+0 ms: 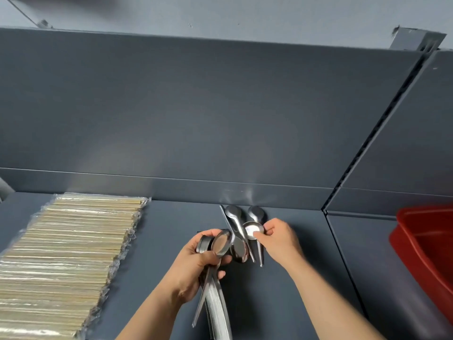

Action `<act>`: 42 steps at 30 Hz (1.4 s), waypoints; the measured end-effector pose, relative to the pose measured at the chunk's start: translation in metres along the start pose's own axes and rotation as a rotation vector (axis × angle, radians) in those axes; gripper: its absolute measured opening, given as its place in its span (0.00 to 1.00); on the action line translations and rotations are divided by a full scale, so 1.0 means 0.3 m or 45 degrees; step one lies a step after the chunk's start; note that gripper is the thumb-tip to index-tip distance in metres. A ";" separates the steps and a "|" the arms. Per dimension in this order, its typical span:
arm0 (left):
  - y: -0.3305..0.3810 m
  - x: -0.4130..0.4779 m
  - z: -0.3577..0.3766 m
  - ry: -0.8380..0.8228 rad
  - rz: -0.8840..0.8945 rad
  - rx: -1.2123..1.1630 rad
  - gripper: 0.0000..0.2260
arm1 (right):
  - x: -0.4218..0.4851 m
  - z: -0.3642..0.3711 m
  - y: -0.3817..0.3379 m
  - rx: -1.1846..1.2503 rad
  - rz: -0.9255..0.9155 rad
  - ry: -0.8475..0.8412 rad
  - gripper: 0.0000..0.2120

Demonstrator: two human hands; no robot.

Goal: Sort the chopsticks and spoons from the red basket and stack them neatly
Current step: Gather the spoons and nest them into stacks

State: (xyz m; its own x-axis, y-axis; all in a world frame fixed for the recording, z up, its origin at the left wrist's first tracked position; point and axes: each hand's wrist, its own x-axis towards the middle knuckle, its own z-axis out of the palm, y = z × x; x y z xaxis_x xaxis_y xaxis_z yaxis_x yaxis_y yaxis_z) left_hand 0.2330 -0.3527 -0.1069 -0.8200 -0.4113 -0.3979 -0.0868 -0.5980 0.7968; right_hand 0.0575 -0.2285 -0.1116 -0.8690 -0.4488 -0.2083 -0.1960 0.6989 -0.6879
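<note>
**Head view: spoon sorting at the grey bench**

We record a dark grey-blue table [294, 303] backed by a matching partition panel [196, 119], with a second panel meeting it at an angle on the right. Well to the left of the left hand [193, 268], wrapped chopsticks [66, 253] lie in a flat, aligned layer. The red basket [426, 246] sits well right of the right hand [282, 239], partly out of frame. The left hand grips a nested stack of spoons [215, 298], polished steel, bowls up and handles toward the person. The right hand pinches the bowl of a single spoon [252, 230]. Loose spoons [232, 214] lie between and just beyond the hands, against the panel.
</note>
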 end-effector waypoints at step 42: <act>0.008 0.070 0.026 0.098 0.086 0.082 0.12 | 0.035 -0.003 -0.087 0.433 -0.062 -0.241 0.09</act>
State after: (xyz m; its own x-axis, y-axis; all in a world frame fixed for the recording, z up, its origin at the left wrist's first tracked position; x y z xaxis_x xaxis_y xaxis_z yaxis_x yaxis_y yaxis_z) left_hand 0.2110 -0.3574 -0.1099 -0.7796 -0.5022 -0.3741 -0.0709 -0.5227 0.8495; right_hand 0.0531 -0.2509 -0.0952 -0.7568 -0.5940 -0.2727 -0.0453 0.4639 -0.8847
